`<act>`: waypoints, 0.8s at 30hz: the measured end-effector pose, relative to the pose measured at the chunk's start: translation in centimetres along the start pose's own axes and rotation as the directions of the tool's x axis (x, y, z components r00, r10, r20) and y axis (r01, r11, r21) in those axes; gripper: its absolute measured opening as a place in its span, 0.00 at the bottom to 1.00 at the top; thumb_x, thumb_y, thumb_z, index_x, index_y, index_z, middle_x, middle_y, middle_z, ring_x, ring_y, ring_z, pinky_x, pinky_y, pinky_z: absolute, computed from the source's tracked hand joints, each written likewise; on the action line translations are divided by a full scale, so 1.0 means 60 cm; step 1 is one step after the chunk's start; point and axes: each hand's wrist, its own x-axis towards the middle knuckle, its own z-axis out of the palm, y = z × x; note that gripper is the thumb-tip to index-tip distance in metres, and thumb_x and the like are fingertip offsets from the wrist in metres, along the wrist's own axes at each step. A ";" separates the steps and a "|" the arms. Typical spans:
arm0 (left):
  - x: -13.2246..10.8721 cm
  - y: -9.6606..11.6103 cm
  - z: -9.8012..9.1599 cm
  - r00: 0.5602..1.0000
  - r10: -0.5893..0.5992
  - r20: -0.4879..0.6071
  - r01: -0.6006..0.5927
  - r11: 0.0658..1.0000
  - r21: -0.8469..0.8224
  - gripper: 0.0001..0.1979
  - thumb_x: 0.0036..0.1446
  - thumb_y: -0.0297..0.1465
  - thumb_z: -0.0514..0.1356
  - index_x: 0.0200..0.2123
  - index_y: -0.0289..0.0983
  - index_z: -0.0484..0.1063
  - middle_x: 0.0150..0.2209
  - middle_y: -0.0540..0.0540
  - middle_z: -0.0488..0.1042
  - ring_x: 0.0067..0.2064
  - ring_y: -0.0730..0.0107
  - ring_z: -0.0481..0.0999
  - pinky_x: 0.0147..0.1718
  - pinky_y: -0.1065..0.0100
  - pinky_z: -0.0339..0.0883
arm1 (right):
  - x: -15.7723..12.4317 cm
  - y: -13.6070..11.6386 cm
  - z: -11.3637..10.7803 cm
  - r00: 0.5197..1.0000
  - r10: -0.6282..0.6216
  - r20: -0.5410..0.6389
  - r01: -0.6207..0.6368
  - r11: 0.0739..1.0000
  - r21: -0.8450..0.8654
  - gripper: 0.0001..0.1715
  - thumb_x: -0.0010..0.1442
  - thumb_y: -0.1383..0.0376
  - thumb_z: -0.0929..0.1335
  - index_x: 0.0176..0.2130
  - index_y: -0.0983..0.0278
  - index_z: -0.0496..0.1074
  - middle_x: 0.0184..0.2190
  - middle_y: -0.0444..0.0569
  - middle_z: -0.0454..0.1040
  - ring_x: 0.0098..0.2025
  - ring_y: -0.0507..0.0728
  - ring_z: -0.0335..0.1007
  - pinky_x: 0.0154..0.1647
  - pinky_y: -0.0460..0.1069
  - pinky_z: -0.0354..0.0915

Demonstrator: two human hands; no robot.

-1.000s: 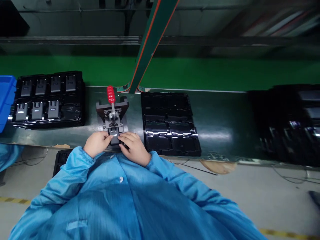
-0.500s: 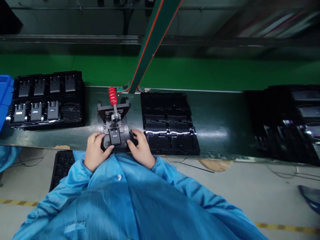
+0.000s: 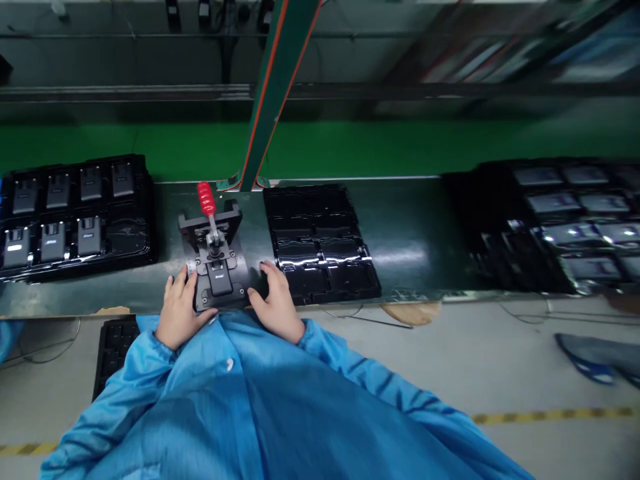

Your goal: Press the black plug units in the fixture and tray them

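A black toggle-clamp fixture (image 3: 235,270) stands on the bench in front of me, its red handle (image 3: 206,199) pointing up. Seated in it under the clamp is a small dark grey device (image 3: 220,277) with a white printed mark. My left hand (image 3: 181,308) rests along the fixture's left edge, fingers apart, thumb near its front corner. On the other side, my right hand (image 3: 276,303) lies at the fixture's right front edge, thumb and fingers spread. Neither hand grips anything.
Left on the bench sits a stack of black trays (image 3: 127,227) holding several grey devices. A black compartment tray (image 3: 325,257) lies right of the fixture. Further right are more stacked trays (image 3: 525,200) with devices. A green post (image 3: 273,100) rises behind the fixture.
The whole view has shifted rightward, so the bench items appear further left. My left hand's fingers have straightened out along the fixture; my right hand has barely moved.
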 end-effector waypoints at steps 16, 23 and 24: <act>0.017 -0.020 0.014 0.998 0.047 -0.033 -0.045 0.998 0.034 0.53 0.64 0.50 0.67 0.79 0.34 0.45 0.78 0.20 0.52 0.77 0.34 0.60 0.74 0.31 0.50 | 0.052 -0.021 0.048 0.991 0.058 0.122 -0.088 0.961 0.262 0.32 0.66 0.61 0.72 0.67 0.59 0.69 0.72 0.59 0.68 0.74 0.66 0.66 0.74 0.66 0.67; 0.090 -0.035 0.009 0.998 0.050 -0.047 -0.051 0.999 -0.007 0.57 0.63 0.50 0.68 0.80 0.31 0.40 0.77 0.18 0.52 0.78 0.36 0.57 0.74 0.34 0.53 | 0.147 -0.028 0.045 0.975 0.197 0.100 -0.221 0.857 0.466 0.28 0.65 0.59 0.73 0.62 0.62 0.71 0.62 0.60 0.77 0.64 0.66 0.77 0.67 0.65 0.74; 0.100 -0.035 0.010 0.998 0.044 -0.046 -0.044 0.999 -0.004 0.57 0.63 0.50 0.68 0.80 0.31 0.41 0.78 0.18 0.52 0.79 0.36 0.56 0.74 0.34 0.53 | 0.170 -0.042 0.030 0.981 0.189 0.034 -0.181 0.852 0.491 0.28 0.66 0.56 0.72 0.62 0.62 0.71 0.63 0.61 0.76 0.64 0.66 0.76 0.67 0.65 0.73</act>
